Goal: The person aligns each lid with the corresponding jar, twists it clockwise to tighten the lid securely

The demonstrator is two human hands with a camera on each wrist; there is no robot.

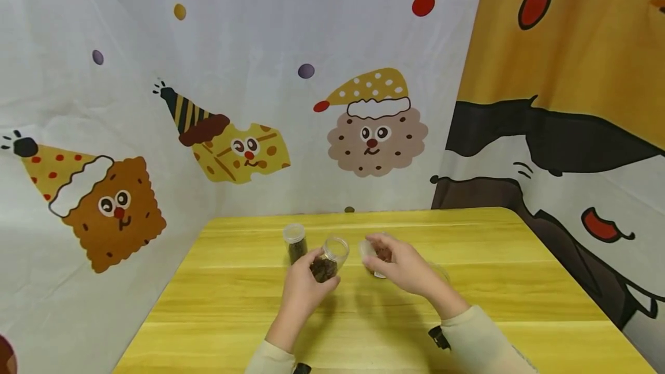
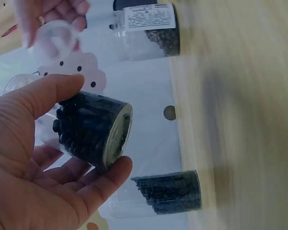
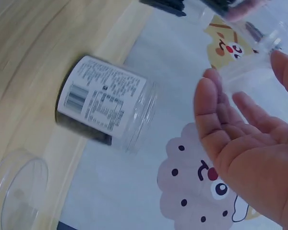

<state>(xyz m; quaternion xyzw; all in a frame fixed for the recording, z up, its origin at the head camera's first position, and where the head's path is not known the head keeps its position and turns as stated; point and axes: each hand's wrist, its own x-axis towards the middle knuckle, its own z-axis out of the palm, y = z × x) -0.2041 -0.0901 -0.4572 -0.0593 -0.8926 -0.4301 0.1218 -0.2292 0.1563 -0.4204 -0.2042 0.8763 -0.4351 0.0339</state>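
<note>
My left hand (image 1: 306, 287) grips a clear jar (image 2: 93, 129) partly filled with dark, bean-like pieces. The jar is tilted and raised off the table, its uncovered mouth (image 1: 337, 246) facing up and to the right. To its right, my right hand (image 1: 402, 264) pinches a clear round lid (image 3: 247, 72) by its edge, apart from the jar. Behind the right hand, partly hidden by it in the head view, stands a labelled clear jar (image 3: 103, 98) with brown contents and no lid seen on it. Left of the held jar stands a slimmer jar (image 1: 296, 242) with dark contents, capped.
Another clear lid (image 3: 21, 191) lies on the wooden table (image 1: 208, 305), right of the labelled jar. A white cloth (image 1: 260, 27) printed with cartoon figures hangs behind the table's far edge.
</note>
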